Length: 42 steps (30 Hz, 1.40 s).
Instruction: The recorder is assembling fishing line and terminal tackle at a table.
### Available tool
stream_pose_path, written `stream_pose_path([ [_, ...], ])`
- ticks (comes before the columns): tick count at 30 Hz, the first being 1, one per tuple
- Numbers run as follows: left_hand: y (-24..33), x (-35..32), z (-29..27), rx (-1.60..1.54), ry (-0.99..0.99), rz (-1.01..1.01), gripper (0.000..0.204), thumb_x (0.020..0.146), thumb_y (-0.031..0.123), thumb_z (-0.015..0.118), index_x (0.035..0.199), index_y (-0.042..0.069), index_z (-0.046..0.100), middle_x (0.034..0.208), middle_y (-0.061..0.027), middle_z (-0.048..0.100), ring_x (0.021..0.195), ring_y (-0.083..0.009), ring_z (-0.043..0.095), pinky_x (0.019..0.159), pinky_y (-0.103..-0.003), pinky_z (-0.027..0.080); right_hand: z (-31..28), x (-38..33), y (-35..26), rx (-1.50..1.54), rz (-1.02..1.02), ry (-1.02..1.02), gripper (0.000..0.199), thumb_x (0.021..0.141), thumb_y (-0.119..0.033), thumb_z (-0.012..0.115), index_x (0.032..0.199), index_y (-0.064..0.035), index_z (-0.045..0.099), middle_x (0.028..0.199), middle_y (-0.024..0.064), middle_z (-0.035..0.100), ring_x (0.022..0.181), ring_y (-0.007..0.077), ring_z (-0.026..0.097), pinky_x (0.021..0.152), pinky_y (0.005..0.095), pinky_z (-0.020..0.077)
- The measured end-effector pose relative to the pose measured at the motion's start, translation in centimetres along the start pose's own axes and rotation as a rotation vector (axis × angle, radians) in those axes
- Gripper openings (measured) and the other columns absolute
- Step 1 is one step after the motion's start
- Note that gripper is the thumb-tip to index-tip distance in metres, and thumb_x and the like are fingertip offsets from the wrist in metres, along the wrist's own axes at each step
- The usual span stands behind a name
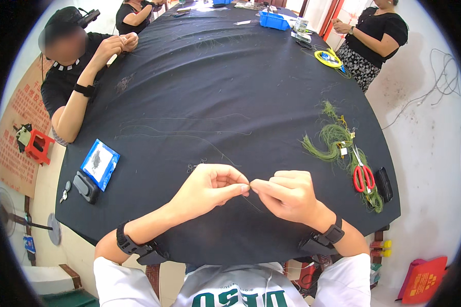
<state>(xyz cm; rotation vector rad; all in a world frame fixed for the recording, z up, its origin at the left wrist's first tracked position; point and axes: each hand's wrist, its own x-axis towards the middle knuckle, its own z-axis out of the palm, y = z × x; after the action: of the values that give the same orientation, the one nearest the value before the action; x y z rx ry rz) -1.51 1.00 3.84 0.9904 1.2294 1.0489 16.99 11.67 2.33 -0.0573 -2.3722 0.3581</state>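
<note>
Over the near middle of the dark-clothed table, my left hand (205, 188) and my right hand (291, 193) meet fingertip to fingertip. Both are closed in a pinch on a thin line (253, 204), whose loose end trails down below the fingers. Whatever else sits between the fingertips is too small to make out. Just beyond my left hand lie several small dark wire-like pieces (195, 165), possibly hooks. Farther out, a few long thin strands (189, 134) stretch across the cloth.
At right lie green line bundles (338, 137), red-handled scissors (363, 178) and a black case (384, 184). At left are a blue packet (101, 165) and a dark case (85, 187). A yellow spool (328, 58) and blue basket (274, 21) sit farther off. Other people work around the table.
</note>
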Motion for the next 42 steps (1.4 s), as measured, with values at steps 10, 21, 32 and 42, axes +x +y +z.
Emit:
stream_pose_path([
  [10,4.2,-0.5,2.2,0.447,0.183,0.421,0.007,0.085,0.000,0.062,0.092,-0.001,0.063,0.078,-0.0005,0.061,0.066,-0.0026,0.052,0.055,-0.018,0.041,-3.5,1.8,-1.1,0.083,0.209,0.057,0.031,0.070,-0.003,0.073,0.100,-0.0049,0.065,0.057,0.0034,0.055,0.043,0.0138,0.049,0.041,0.0271,0.0362],
  [21,5.7,-0.9,2.0,0.762,0.388,0.822,0.012,0.076,-0.006,0.066,0.084,0.002,0.063,0.074,-0.0022,0.058,0.051,-0.0046,0.041,0.045,-0.020,0.031,-7.2,5.7,-1.5,0.202,0.421,-0.126,0.041,0.072,-0.008,0.073,0.111,-0.0077,0.061,0.091,0.0048,0.068,0.066,0.0135,0.064,0.051,0.0233,0.0467],
  [32,5.1,-0.6,2.0,0.848,0.399,1.025,0.016,0.072,-0.009,0.068,0.086,-0.003,0.062,0.080,-0.0119,0.063,0.061,-0.0139,0.059,0.051,-0.024,0.045,-6.3,5.1,-1.4,0.456,0.400,-0.011,0.025,0.082,-0.007,0.064,0.106,-0.0040,0.063,0.095,0.0055,0.067,0.090,0.0127,0.061,0.074,0.0260,0.0436],
  [42,4.8,-0.2,1.8,0.953,0.369,1.130,0.019,0.070,-0.007,0.071,0.087,-0.003,0.062,0.080,-0.0141,0.063,0.067,-0.0238,0.064,0.057,-0.029,0.051,-4.9,4.5,-1.9,0.651,0.577,-0.025,0.006,0.084,-0.007,0.064,0.088,-0.0036,0.065,0.076,0.0008,0.066,0.069,0.0061,0.058,0.059,0.0215,0.0375],
])
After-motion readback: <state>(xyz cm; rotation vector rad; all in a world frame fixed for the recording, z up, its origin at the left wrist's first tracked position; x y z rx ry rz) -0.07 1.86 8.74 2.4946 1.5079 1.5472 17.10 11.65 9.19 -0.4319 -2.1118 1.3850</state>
